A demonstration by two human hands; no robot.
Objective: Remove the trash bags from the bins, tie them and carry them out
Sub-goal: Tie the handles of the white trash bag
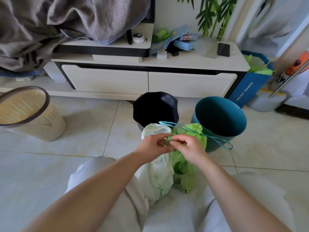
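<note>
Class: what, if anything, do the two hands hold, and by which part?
Both hands pinch the green bag's drawstring near its gathered neck.

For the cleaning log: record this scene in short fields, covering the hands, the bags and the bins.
left hand: pinching the teal drawstring
right hand: pinching the same drawstring
bags: crumpled green plastic trash bag beside white plastic trash bag, both on the floor between the knees
bins: round teal plastic bin, no liner; beige ribbed bin, no liner; dark bin, black liner in place

head-worn camera, facing forward and down; near hands
</note>
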